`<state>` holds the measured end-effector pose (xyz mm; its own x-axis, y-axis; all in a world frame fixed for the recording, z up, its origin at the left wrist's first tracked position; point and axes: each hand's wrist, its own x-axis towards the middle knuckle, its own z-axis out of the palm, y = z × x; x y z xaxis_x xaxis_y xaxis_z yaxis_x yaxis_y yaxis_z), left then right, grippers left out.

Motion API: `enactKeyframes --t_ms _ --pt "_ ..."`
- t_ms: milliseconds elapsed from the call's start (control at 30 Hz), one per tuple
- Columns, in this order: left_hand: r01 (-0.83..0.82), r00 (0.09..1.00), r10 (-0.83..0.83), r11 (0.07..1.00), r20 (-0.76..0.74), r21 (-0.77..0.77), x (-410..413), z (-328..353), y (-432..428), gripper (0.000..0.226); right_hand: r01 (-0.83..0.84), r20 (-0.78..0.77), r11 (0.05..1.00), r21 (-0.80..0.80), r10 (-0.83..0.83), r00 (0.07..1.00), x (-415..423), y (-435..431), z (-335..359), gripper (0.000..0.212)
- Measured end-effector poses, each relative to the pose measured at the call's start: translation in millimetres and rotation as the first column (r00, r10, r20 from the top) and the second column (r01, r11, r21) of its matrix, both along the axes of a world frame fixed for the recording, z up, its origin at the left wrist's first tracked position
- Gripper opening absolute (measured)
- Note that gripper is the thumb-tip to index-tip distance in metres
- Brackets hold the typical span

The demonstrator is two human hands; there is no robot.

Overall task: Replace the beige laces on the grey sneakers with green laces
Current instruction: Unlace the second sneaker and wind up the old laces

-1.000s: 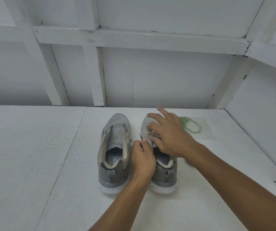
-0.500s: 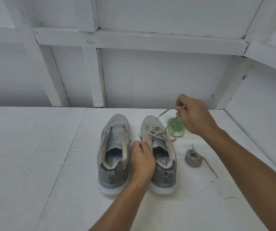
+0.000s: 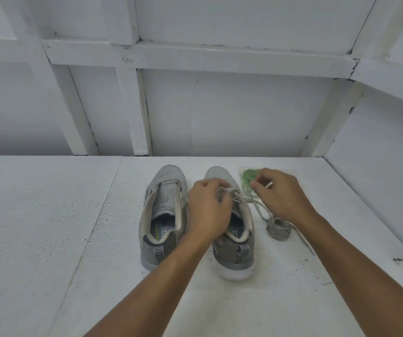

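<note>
Right now the left hand [image 3: 207, 207] is hovering over the throat of the right sneaker [image 3: 234, 249], its fingers curling in and pinching the beige lace [image 3: 249, 200] at the upper eyelets. The right hand [image 3: 283, 195] is working just to the right of that shoe, thumb and forefinger closing on what looks like the lace's pale tip. A loose strand is trailing from the eyelets toward the coiled beige lace [image 3: 278, 229] lying on the white surface [image 3: 49, 215] near the right wrist. The left sneaker [image 3: 162, 215] is sitting just beside its mate, already showing no lace. The green laces [image 3: 246, 177] are waiting bunched at the far right, beside the right sneaker's toe and partly behind the right hand.

To my eye, unthreading is going best one crossing at a time: the left hand steadying the shoe and loosening each row while the right is drawing the freed end straight out, not yanking sideways, so the shoe is not dragging into the green bundle.
</note>
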<state>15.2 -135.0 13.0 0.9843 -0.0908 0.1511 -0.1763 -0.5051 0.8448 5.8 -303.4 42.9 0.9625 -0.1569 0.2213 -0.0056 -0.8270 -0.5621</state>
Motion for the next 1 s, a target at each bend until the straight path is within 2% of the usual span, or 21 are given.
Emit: enactKeyframes --t_ms 100,167,367,567,767,867,933,1000 --pt "0.076 0.995 -0.093 0.944 0.036 0.320 10 6 0 0.018 -0.036 -0.073 0.998 0.042 0.039 0.997 -22 13 -4 0.027" --pt "0.099 0.989 -0.135 0.905 0.059 0.414 12 7 0 0.019 -0.014 -0.116 0.999 0.029 0.017 0.993 -29 17 -13 0.029" --pt "0.146 0.966 -0.231 0.857 0.114 0.495 15 14 -2 0.020 0.048 -0.038 0.995 0.092 -0.044 0.998 -32 25 -30 0.030" --pt "0.172 0.948 -0.289 0.819 0.134 0.547 22 18 0 0.021 0.159 0.018 0.964 0.215 -0.166 0.986 -34 32 -45 0.046" --pt "0.011 0.956 -0.145 0.887 0.255 0.461 37 29 23 0.016 0.201 -0.003 0.932 0.302 -0.210 0.978 -38 33 -48 0.051" --pt "-0.040 0.961 -0.084 0.902 0.264 0.430 41 35 39 0.014 0.211 -0.026 0.925 0.317 -0.214 0.977 -38 34 -48 0.051" --pt "-0.072 0.964 -0.056 0.885 0.261 0.459 41 36 48 0.013 0.216 -0.029 0.922 0.320 -0.218 0.976 -38 35 -48 0.050" --pt "-0.087 0.970 -0.057 0.831 0.238 0.550 39 35 53 0.013 0.215 -0.019 0.922 0.322 -0.221 0.975 -38 37 -48 0.050"
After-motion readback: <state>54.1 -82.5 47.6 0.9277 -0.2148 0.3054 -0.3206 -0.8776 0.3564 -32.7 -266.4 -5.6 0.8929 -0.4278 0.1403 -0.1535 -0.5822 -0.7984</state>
